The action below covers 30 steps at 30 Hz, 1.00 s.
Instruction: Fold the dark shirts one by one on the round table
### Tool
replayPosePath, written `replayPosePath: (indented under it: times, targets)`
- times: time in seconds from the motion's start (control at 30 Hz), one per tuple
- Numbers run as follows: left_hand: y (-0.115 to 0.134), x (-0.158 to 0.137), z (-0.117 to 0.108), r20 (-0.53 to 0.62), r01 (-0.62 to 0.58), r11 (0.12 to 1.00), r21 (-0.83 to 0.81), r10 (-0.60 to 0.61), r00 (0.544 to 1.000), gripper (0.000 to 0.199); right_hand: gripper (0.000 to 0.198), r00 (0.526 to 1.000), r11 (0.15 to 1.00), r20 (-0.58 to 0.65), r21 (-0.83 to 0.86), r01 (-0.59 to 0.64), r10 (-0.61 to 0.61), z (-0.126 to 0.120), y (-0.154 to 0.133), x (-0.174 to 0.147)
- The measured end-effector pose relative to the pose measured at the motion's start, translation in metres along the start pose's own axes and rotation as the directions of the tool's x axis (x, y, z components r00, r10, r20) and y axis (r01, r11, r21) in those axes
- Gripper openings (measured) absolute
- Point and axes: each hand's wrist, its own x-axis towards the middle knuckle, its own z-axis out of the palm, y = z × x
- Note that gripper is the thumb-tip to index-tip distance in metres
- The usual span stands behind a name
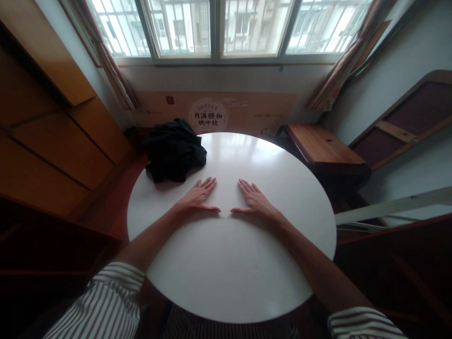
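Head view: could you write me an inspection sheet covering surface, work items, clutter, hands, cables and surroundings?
Surface: white table, curved edge, glossy, with bright reflections toward the window side.
Work items: black cloth, bunched at the far left of the tabletop, beyond the left hand and apart from it.
Clutter: on the tabletop, nothing seen besides the cloth.
Hands: left hand and right hand both palm down on the table, apart, thumbs pointing toward each other; neither grips anything.
Cables: nothing seen.
Surroundings: barred windows ahead, a printed panel below them, wooden cabinets at left, a wooden desk at far right.
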Motion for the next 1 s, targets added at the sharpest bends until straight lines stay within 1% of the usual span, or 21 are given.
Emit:
replayPosePath:
  times: [0.3, 0.47, 0.53, 0.57, 0.63, 0.67, 0.7, 0.77, 0.83, 0.93, 1.0]
  targets:
    - [-0.004, 0.001, 0.006, -0.012, 0.015, 1.0, 0.016, -0.015, 1.0, 0.114, 0.12, 1.0, 1.0, 0.01, -0.009, 0.018, -0.018, 0.001, 0.003, 0.0]
    - [-0.002, 0.001, 0.003, -0.017, 0.018, 1.0, 0.001, -0.018, 1.0, 0.114, 0.121, 1.0, 1.0, 0.017, -0.01, 0.01, -0.01, 0.001, 0.002, 0.0]
    - [0.001, 0.001, 0.001, -0.058, 0.004, 1.0, -0.018, -0.005, 0.998, 0.108, 0.119, 1.0, 1.0, 0.001, 0.004, 0.018, -0.018, 0.002, 0.003, 0.001]
    - [0.003, 0.001, 0.0, -0.107, -0.005, 0.999, -0.041, 0.0, 0.994, 0.097, 0.118, 1.0, 1.0, -0.021, 0.022, 0.022, -0.022, 0.002, 0.004, 0.001]
    - [0.007, 0.001, -0.001, -0.253, 0.003, 0.995, -0.103, -0.029, 0.967, 0.06, 0.109, 0.995, 0.996, -0.103, 0.089, 0.022, -0.013, 0.003, 0.005, 0.003]
    - [0.009, 0.001, 0.0, -0.332, 0.022, 0.991, -0.132, -0.065, 0.941, 0.045, 0.1, 0.987, 0.99, -0.159, 0.141, 0.014, 0.008, 0.002, 0.005, 0.003]
    - [0.012, 0.001, 0.001, -0.4, 0.046, 0.987, -0.153, -0.104, 0.91, 0.038, 0.088, 0.975, 0.979, -0.218, 0.202, 0.002, 0.043, 0.001, 0.004, 0.004]
    - [0.015, 0.001, 0.002, -0.487, 0.084, 0.983, -0.164, -0.155, 0.859, 0.038, 0.067, 0.938, 0.944, -0.317, 0.329, -0.027, 0.137, -0.003, 0.001, 0.004]
    - [0.016, 0.002, 0.003, -0.535, 0.093, 0.983, -0.159, -0.165, 0.829, 0.039, 0.061, 0.91, 0.912, -0.362, 0.408, -0.04, 0.202, -0.009, -0.004, 0.008]
    - [0.017, 0.004, 0.002, -0.567, 0.099, 0.98, -0.174, -0.182, 0.803, 0.04, 0.059, 0.905, 0.904, -0.378, 0.427, -0.017, 0.196, -0.022, -0.017, 0.026]
    - [0.017, 0.005, 0.001, -0.574, 0.107, 0.977, -0.185, -0.196, 0.795, 0.039, 0.054, 0.909, 0.905, -0.383, 0.426, 0.013, 0.167, -0.033, -0.031, 0.053]
